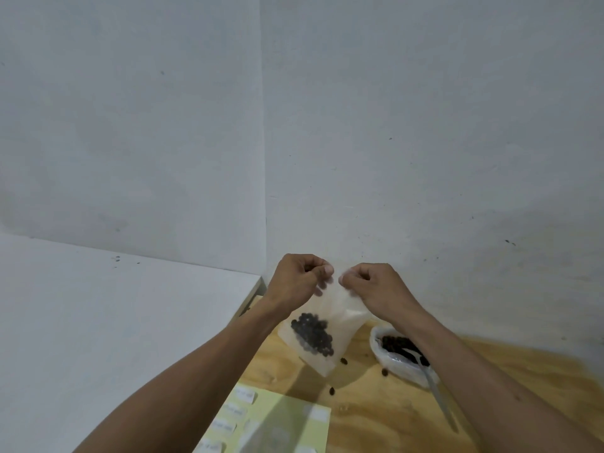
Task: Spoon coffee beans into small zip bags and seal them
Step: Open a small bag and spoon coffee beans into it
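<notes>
I see both hands pinching the top edge of a small zip bag [322, 325]: the left hand [299, 279] takes its left corner, the right hand [376, 286] its right, fingers curled. The bag hangs in the air above the wooden table [376, 410], with a dark clump of coffee beans [312, 335] low inside. On the table to the right lies an open bag of beans [397, 353] with a spoon [431, 384] in it. A few loose beans [343, 361] lie under the held bag. A yellow sheet [284, 423] with white labels lies nearer me.

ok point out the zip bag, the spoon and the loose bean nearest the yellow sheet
zip bag [340, 308], head view, clear upper part
spoon [436, 389], head view, mid handle
loose bean [332, 391], head view, its centre
</notes>
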A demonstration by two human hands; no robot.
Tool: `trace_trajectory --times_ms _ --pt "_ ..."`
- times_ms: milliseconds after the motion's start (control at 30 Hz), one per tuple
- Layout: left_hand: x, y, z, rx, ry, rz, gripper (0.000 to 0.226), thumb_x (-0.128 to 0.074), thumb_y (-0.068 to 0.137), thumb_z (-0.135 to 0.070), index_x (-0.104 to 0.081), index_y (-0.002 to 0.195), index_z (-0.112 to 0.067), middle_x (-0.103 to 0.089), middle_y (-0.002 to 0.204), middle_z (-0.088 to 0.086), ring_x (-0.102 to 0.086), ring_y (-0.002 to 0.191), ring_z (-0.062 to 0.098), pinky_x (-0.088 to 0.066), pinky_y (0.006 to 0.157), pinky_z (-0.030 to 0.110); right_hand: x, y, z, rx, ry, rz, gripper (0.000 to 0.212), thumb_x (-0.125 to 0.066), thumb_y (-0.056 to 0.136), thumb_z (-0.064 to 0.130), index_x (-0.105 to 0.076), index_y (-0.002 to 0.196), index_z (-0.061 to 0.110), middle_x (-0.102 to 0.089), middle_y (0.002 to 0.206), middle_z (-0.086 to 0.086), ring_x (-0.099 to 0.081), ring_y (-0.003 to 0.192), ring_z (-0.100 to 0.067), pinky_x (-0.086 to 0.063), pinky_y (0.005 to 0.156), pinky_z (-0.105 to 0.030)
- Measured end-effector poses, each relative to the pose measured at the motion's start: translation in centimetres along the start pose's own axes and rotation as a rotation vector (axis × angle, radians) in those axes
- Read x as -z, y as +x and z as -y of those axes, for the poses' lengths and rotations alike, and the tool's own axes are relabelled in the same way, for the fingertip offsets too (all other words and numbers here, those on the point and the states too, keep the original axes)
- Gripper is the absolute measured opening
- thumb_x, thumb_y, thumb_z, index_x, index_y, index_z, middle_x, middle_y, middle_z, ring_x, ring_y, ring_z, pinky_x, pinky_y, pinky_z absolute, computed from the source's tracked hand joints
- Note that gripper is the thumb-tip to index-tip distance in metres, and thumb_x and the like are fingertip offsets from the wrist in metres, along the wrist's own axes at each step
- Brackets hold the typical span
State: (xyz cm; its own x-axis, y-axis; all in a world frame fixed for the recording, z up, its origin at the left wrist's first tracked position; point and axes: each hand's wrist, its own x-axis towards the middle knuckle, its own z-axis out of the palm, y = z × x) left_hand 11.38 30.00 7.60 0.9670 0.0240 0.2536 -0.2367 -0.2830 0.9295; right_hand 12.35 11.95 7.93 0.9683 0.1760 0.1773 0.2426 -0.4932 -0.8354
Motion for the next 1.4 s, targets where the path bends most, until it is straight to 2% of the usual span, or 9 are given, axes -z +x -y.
trace_trajectory --times_ms 67,200,400,567,767,933,1067,1200,1400 --pt "0.4 0.0 0.3 0.006 -0.006 -0.023 0.016 -0.068 0.097 -0.014 -0.076 0.091 -0.001 -0.075 0.079 0.009 -0.065 0.065 0.010 -0.058 0.063 0.024 -0.7 0.3 0.0 0.022 -0.026 0.020 0.033 -0.067 0.092 0.032 -0.070 0.087 0.000 -0.064 0.075 0.001 -0.057 0.069 -0.015 -0.046 0.067 -0.028" --pt "2.0 0.2 1.0 0.042 -0.020 -0.109 0.016 -0.067 0.098 -0.014 -0.075 0.089 -0.004 -0.074 0.074 0.002 -0.064 0.063 0.009 -0.057 0.063 0.023 -1.0 0.2 -0.5 0.044 0.028 0.091 0.018 -0.068 0.096 0.037 -0.074 0.097 0.020 -0.072 0.091 0.007 -0.068 0.088 -0.012 -0.057 0.086 -0.035" --pt "2.6 0.4 1.8 0.058 -0.087 -0.156 0.017 -0.064 0.100 -0.011 -0.074 0.087 -0.005 -0.072 0.074 0.002 -0.065 0.066 0.012 -0.059 0.065 0.026 -1.3 0.5 -0.1 0.041 -0.030 -0.035 0.013 -0.074 0.092 0.029 -0.077 0.094 0.018 -0.069 0.079 0.009 -0.066 0.079 -0.009 -0.050 0.074 -0.021" --pt "3.3 1.0 1.9 0.028 -0.190 -0.202 0.015 -0.065 0.099 -0.010 -0.074 0.087 -0.008 -0.073 0.078 0.005 -0.065 0.070 0.015 -0.059 0.067 0.027 -2.0 0.8 -0.3 -0.023 0.250 -0.086 0.010 -0.080 0.088 0.027 -0.078 0.087 0.017 -0.076 0.081 0.002 -0.073 0.079 -0.017 -0.062 0.082 -0.033" --pt "4.3 0.9 3.8 0.115 -0.111 -0.066 0.015 -0.078 0.090 -0.019 -0.073 0.104 -0.018 -0.077 0.096 0.002 -0.073 0.084 0.012 -0.053 0.068 0.017 -2.5 1.8 0.0 -0.036 0.222 -0.198 0.009 -0.083 0.085 0.024 -0.079 0.077 0.022 -0.077 0.072 0.001 -0.075 0.077 -0.022 -0.056 0.071 -0.018" --pt "5.5 1.5 6.2 0.147 -0.095 -0.149 0.004 -0.074 0.091 -0.004 -0.075 0.090 -0.008 -0.078 0.086 0.006 -0.074 0.080 0.016 -0.056 0.070 0.021 -4.5 3.4 -0.4 -0.072 0.201 -0.039 0.027 -0.081 0.086 0.033 -0.069 0.105 0.019 -0.069 0.101 0.008 -0.066 0.095 -0.015 -0.052 0.088 -0.029" --pt "5.9 2.2 7.9 0.183 -0.137 -0.189 0.004 -0.073 0.091 -0.003 -0.075 0.094 -0.004 -0.078 0.089 0.008 -0.074 0.082 0.015 -0.059 0.075 0.026 -7.5 4.1 -2.3 -0.092 0.085 0.021 0.016 -0.077 0.090 0.022 -0.068 0.103 0.019 -0.067 0.104 0.007 -0.064 0.098 -0.013 -0.048 0.078 -0.021" --pt "6.4 2.8 10.0 0.229 -0.064 -0.213 0.015 -0.075 0.091 -0.007 -0.076 0.105 -0.012 -0.075 0.089 0.006 -0.068 0.077 0.010 -0.055 0.077 0.027 -10.2 4.6 -3.1 -0.128 0.101 -0.052 0.006 -0.076 0.090 0.015 -0.075 0.088 0.021 -0.072 0.090 0.008 -0.067 0.089 -0.012 -0.055 0.083 -0.025" --pt "7.3 2.5 12.2 0.311 0.128 -0.212 0.043 -0.072 0.089 0.001 -0.068 0.130 -0.012 -0.075 0.094 0.006 -0.070 0.081 0.015 -0.056 0.076 0.023 -12.8 5.3 -3.7 -0.239 0.038 -0.043 0.010 -0.070 0.092 0.010 -0.070 0.101 0.013 -0.074 0.103 -0.006 -0.070 0.095 -0.022 -0.059 0.090 -0.039"
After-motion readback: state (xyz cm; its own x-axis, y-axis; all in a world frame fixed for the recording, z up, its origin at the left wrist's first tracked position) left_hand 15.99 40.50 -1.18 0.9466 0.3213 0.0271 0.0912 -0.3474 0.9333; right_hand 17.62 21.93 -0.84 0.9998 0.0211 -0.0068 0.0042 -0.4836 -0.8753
